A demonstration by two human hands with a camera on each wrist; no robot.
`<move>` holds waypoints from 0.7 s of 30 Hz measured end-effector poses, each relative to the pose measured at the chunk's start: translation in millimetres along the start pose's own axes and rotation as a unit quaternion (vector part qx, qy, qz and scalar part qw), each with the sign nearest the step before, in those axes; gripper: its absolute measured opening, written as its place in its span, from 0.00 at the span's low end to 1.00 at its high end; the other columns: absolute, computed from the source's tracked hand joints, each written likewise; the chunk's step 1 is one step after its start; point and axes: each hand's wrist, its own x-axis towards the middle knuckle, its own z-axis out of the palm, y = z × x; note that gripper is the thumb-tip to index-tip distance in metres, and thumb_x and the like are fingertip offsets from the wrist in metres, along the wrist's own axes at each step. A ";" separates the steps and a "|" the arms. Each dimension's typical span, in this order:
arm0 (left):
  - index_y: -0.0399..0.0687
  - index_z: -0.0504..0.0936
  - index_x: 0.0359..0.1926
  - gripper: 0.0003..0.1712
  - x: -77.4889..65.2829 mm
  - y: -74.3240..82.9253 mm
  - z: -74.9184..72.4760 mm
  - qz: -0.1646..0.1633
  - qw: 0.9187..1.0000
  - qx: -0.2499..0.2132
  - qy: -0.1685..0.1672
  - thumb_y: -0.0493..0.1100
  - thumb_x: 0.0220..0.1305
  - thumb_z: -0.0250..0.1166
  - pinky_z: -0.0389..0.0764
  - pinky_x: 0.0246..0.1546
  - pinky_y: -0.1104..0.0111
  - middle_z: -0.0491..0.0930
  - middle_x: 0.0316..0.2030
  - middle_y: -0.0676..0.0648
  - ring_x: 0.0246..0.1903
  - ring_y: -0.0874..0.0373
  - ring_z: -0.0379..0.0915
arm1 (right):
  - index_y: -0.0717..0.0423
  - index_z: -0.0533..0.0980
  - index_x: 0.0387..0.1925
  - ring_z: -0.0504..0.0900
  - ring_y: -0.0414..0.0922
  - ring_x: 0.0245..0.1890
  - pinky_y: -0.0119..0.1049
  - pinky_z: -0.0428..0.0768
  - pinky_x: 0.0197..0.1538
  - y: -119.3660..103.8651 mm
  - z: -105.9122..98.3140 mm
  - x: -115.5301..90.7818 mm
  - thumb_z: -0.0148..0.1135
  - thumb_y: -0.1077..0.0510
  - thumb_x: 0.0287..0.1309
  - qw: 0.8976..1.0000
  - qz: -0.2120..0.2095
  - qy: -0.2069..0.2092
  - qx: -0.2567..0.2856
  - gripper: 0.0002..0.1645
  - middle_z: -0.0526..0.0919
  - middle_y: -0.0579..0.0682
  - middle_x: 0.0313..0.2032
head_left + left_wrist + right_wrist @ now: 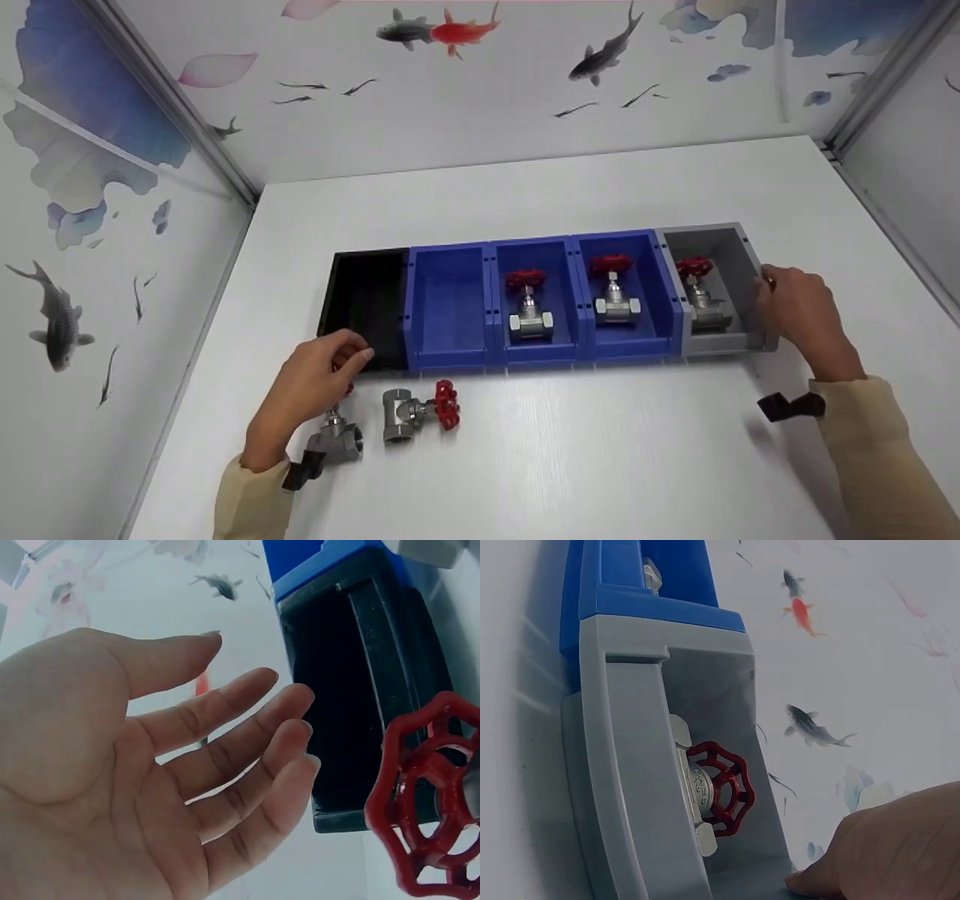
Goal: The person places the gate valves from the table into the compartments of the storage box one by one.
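Note:
A row of joined storage bins stands on the table: a black bin (pixel 371 307) at the left end, three blue bins (pixel 450 300) and a grey bin (pixel 724 343) at the right end. My left hand (pixel 311 382) hovers at the black bin's front left corner, fingers loosely bent and holding nothing. Beneath it lies a gate valve (pixel 341 441) with a red handwheel (pixel 405 802), partly hidden by the hand. Another valve (pixel 405 414) lies just to its right. My right hand (pixel 802 311) grips the grey bin's outer right wall, thumb at the rim (pixel 806 881).
One valve sits in each of the middle blue bin (pixel 531 322), the right blue bin (pixel 618 307) and the grey bin (pixel 705 307). White panels (pixel 487 97) printed with fish enclose the white table (pixel 570 457) at the back and sides.

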 end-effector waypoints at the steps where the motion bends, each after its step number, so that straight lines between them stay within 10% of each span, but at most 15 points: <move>1: 0.45 0.82 0.47 0.11 -0.7 0.6 2.2 0.006 1.000 0.006 -0.005 0.46 0.71 0.63 0.78 0.39 0.60 0.83 0.36 0.49 0.35 0.57 0.78 | 0.83 0.71 0.51 0.78 0.62 0.28 0.59 0.74 0.31 -0.1 0.1 -0.2 0.47 0.65 0.71 1.000 0.000 0.001 0.000 0.20 0.79 0.77 0.36; 10: 0.44 0.75 0.61 0.30 -8.5 4.8 17.1 0.087 0.993 0.065 -0.050 0.57 0.66 0.65 0.72 0.58 0.50 0.77 0.57 0.44 0.57 0.47 0.70 | 0.81 0.73 0.47 0.74 0.56 0.25 0.50 0.71 0.28 0.4 0.1 -0.5 0.46 0.64 0.72 1.000 0.011 -0.011 0.005 0.18 0.79 0.71 0.30; 21: 0.49 0.73 0.64 0.38 -12.4 8.3 33.1 0.112 0.984 0.127 -0.055 0.67 0.60 0.65 0.70 0.58 0.47 0.76 0.58 0.45 0.58 0.46 0.70 | 0.80 0.73 0.46 0.76 0.60 0.26 0.56 0.73 0.29 0.8 0.8 0.1 0.46 0.65 0.71 1.000 -0.001 -0.004 0.003 0.18 0.79 0.74 0.32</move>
